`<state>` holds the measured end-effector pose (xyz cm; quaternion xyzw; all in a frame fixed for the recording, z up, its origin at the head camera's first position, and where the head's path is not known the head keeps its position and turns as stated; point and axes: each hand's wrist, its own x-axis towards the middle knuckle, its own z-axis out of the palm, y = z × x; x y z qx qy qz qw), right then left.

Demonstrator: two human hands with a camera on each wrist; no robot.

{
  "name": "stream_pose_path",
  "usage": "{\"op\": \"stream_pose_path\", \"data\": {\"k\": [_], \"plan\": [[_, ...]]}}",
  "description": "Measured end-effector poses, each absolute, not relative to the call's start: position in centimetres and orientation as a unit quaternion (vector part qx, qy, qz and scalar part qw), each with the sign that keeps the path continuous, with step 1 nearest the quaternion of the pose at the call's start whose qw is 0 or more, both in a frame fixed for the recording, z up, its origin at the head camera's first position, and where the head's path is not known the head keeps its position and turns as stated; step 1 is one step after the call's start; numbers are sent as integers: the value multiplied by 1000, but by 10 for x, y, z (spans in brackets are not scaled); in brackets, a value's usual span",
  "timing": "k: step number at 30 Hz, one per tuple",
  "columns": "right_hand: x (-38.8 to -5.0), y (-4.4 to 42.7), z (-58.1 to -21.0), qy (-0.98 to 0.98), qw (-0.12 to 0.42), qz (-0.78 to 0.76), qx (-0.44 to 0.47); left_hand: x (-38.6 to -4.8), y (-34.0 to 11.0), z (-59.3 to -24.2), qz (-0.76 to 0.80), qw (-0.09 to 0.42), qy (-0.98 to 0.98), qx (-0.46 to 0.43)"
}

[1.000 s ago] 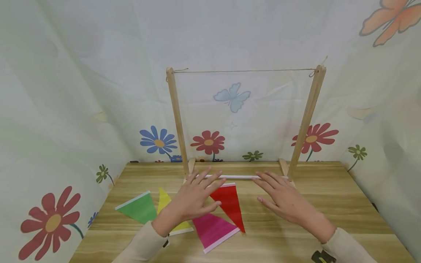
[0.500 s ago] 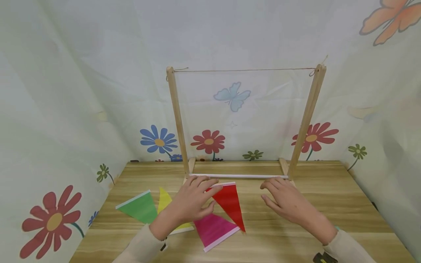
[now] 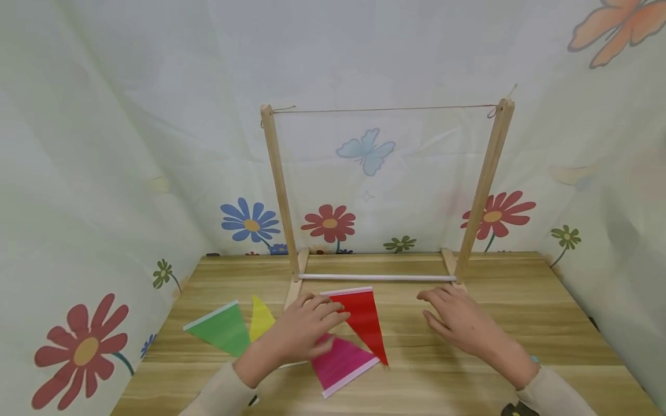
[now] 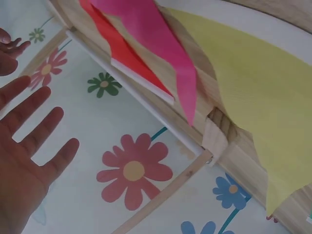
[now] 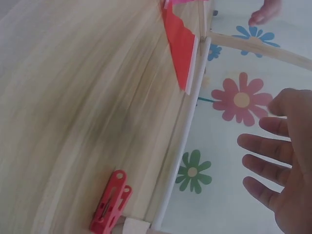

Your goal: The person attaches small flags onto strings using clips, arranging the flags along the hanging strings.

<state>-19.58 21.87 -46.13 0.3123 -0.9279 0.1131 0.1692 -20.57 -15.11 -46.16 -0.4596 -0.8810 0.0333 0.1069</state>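
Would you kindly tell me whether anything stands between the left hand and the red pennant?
Nothing visible does: in the head view, the left hand overlaps the left edge of the red pennant.

In the head view's centre, a hand could pass between the wooden posts (image 3: 279, 190), below the twine (image 3: 385, 109) and above the white rod (image 3: 377, 278), with the flowered curtain (image 3: 416, 173) behind. Lower down, bare tabletop (image 3: 404, 346) gives a lane between the red pennant (image 3: 365, 320) and the right hand (image 3: 463, 320); at the right wrist view's bottom, a red clothespin (image 5: 108, 207) lies in the way beside the rod's end.
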Motion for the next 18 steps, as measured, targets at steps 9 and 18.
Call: {"op": "stream_pose_path", "data": {"k": [9,18], "plan": [[-196,225,-467,-934,145,101,309,-204,-160,-474,40,83,-877,-472],[-195,236,-477,-940,127,83,307,-201,-172,-484,18,1,-867,-498]]}}
